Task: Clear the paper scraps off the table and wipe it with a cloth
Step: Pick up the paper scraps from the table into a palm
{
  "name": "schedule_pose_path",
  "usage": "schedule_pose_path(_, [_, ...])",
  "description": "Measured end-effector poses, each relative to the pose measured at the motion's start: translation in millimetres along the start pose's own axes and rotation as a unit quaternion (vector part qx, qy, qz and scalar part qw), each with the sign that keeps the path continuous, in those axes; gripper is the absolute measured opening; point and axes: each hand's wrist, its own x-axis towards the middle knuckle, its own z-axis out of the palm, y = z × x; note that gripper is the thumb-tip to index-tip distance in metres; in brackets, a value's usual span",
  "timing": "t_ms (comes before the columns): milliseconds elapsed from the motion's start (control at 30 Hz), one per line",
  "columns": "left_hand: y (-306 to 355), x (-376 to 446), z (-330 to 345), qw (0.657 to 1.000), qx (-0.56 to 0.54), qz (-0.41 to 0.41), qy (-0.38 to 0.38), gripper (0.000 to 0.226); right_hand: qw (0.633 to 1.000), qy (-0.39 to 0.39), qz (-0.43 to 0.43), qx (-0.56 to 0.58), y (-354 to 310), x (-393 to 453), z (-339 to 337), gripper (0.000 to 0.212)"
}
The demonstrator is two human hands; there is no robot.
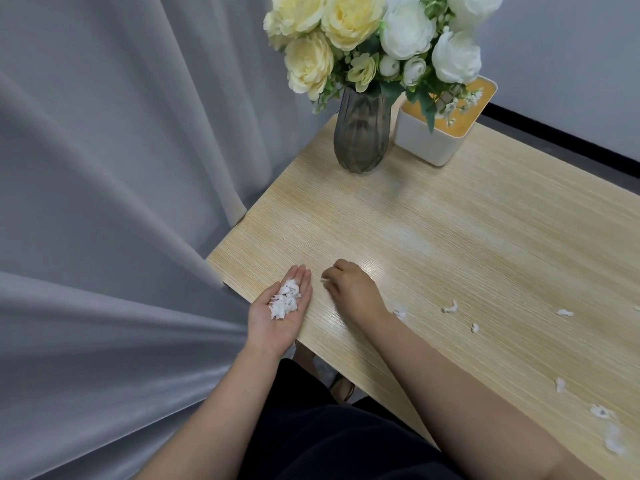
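My left hand (268, 318) lies palm up at the near edge of the wooden table (433, 220), fingers straight, carrying a small pile of white paper scraps (285, 299). My right hand (349, 289) rests on the table just to its right, fingers curled, pinching a tiny white scrap (324, 279) at its fingertips. Several more white scraps lie loose on the table to the right, such as one scrap (450, 307) beyond my right forearm and a larger bit (601, 411) near the right edge of view. No cloth is in view.
A dark glass vase (362, 133) of white and yellow flowers stands at the table's far corner. A white square box (433, 136) with an orange top sits beside it. A grey curtain (121, 202) hangs along the left of the table.
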Motion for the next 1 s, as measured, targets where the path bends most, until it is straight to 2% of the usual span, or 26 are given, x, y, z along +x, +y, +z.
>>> schedule_pose_path(100, [-1.8, -2.1, 2.2, 1.0, -0.002, -0.006, 0.009, 0.04, 0.999, 0.002, -0.038, -0.023, 8.4, -5.9, 3.2, 0.014])
schedule_pose_path(167, [-3.6, -2.5, 4.4, 1.0, -0.007, -0.012, 0.009, 0.039, 1.0, 0.001, -0.027, -0.011, 10.1, -9.9, -0.5, 0.015])
schedule_pose_path(333, [-12.1, -2.5, 10.6, 0.999, 0.014, -0.029, -0.003, 0.036, 0.988, 0.088, 0.066, 0.105, -4.0, -16.7, -37.0, 0.015])
schedule_pose_path(467, [-27.2, -5.6, 22.7, 0.998, 0.025, -0.051, -0.004, 0.033, 0.979, 0.099, 0.035, 0.176, -29.8, -29.9, -66.0, 0.011])
schedule_pose_path(633, [-47.8, -5.7, 36.5, 0.992, 0.092, -0.079, 0.035, 0.031, 0.992, 0.072, -0.041, 0.097, -44.2, -41.1, -69.5, 0.019])
schedule_pose_path(767, [-58.9, -3.0, 41.9, 0.988, 0.104, -0.117, 0.011, 0.038, 0.995, 0.08, -0.053, 0.012, -33.2, -48.0, -67.2, 0.04])
schedule_pose_path(833, [-62.8, -1.6, 47.6, 0.986, 0.11, -0.127, -0.015, 0.038, 0.995, 0.085, -0.046, 0.013, -25.9, -53.3, -70.4, 0.041])
schedule_pose_path(933, [-71.2, -4.7, 59.2, 0.978, 0.127, -0.15, -0.063, 0.02, 0.993, 0.101, -0.04, 0.043, -16.2, -62.7, -80.0, 0.036])
schedule_pose_path(1000, [-77.4, -5.2, 62.6, 0.978, 0.116, -0.158, -0.074, 0.017, 0.989, 0.123, -0.01, 0.082, -6.0, -69.6, -86.7, 0.031])
